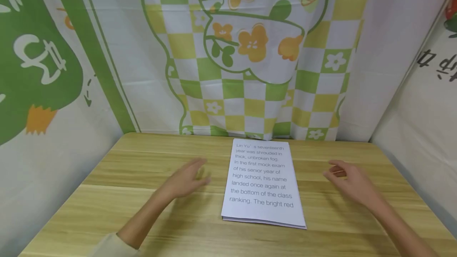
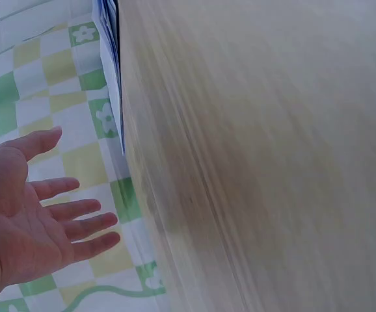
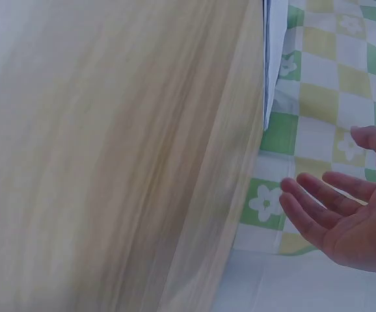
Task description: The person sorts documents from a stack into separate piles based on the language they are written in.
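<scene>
Pointing first line and long axis toward cloth [image 1: 232, 90]: printed sheets [image 1: 263, 181].

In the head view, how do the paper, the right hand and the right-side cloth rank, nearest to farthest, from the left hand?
From the left hand:
1. Paper, to its right, not touching.
2. Right hand, beyond the paper.
3. Right-side cloth, farthest right.

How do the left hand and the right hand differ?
The left hand is left of the paper stack, the right hand right of it. The left hand looks nearer it than the right hand. A sleeve shows behind the left hand, none behind the right. Both hold nothing.
</scene>
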Action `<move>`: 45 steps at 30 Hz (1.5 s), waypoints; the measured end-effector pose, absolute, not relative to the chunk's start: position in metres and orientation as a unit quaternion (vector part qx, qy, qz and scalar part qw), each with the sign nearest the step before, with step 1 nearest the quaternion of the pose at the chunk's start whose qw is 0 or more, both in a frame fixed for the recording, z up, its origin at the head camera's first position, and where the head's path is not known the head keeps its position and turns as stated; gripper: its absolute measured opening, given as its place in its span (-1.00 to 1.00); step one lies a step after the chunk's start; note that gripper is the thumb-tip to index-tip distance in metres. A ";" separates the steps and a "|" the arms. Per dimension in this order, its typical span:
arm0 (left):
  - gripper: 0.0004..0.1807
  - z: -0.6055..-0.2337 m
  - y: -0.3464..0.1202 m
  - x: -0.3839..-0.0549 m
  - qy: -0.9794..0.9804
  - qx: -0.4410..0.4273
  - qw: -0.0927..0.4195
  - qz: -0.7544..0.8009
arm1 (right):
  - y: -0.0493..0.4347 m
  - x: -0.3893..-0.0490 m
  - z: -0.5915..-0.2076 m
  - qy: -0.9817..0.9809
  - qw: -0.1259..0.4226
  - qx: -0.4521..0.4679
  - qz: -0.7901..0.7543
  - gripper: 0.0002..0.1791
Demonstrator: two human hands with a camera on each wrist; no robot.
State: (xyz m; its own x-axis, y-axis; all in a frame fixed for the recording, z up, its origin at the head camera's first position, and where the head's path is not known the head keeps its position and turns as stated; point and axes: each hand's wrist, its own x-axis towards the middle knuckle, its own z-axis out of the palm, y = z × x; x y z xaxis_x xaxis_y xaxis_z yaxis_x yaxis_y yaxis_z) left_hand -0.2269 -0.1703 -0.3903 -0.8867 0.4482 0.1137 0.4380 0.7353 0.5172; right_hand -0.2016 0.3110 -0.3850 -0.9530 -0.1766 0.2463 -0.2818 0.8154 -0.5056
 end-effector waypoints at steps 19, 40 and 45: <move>-0.42 -0.406 -0.123 -0.266 0.867 0.122 0.073 0.477 | 0.272 -0.243 -0.397 -0.854 -0.043 0.040 0.516 -0.46; -0.43 -0.413 -0.101 -0.291 0.848 0.087 0.093 0.514 | 0.247 -0.268 -0.408 -0.825 -0.078 0.005 0.560 -0.35; -0.45 -0.414 -0.097 -0.293 0.847 0.088 0.098 0.515 | 0.243 -0.272 -0.410 -0.825 -0.089 -0.005 0.558 -0.33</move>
